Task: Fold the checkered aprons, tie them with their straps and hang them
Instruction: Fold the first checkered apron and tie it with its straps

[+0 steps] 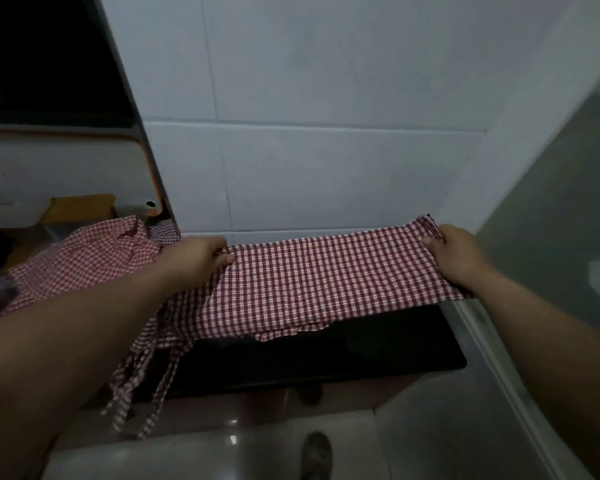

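A red-and-white checkered apron (319, 282) lies folded into a long band across a black counter top (378, 348) against the tiled wall. My left hand (198, 258) pinches its left end and my right hand (454, 254) pinches the right end, so the band is stretched between them. The apron's straps (142, 382) dangle off the counter's front left edge. A second checkered apron (94, 258) lies crumpled to the left, partly under my left forearm.
White wall tiles (326, 133) rise right behind the counter. A glass panel (551, 220) with a pale frame runs along the right. Shelving with a cardboard box (80, 206) and clutter stands at the left. A foot (314, 452) shows on the glossy floor below.
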`<control>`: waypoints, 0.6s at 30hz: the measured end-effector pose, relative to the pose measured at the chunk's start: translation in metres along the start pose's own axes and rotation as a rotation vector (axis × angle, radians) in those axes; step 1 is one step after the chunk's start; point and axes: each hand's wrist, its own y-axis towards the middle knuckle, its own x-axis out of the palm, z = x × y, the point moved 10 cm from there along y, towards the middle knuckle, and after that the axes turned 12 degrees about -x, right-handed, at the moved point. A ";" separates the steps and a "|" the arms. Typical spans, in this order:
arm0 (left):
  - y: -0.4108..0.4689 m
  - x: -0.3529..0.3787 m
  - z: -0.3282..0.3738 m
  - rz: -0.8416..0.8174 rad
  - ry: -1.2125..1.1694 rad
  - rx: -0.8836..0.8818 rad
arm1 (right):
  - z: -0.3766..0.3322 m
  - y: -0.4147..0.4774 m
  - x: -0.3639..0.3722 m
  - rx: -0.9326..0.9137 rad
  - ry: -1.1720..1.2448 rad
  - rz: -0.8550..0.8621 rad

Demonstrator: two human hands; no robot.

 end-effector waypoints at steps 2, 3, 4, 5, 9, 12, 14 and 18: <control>0.022 0.016 0.010 -0.002 0.057 0.008 | 0.029 0.011 0.024 0.025 -0.002 -0.023; 0.036 0.029 0.016 -0.024 0.082 0.007 | 0.044 0.019 0.037 0.030 -0.004 -0.038; 0.052 0.046 0.021 -0.050 0.105 0.002 | 0.060 0.029 0.052 0.026 -0.021 -0.068; 0.064 0.063 0.026 -0.075 0.127 -0.012 | 0.074 0.039 0.068 0.023 -0.042 -0.099; 0.100 0.124 0.040 -0.024 0.163 -0.083 | 0.123 0.061 0.129 0.094 -0.083 -0.192; 0.096 0.163 0.086 0.083 0.200 -0.011 | 0.144 0.060 0.161 0.181 -0.233 -0.208; 0.075 0.212 0.130 -0.011 0.200 0.139 | 0.131 0.054 0.191 0.096 -0.332 -0.264; 0.049 0.288 0.162 -0.201 0.139 0.093 | 0.077 0.032 0.274 -0.231 -0.204 -0.389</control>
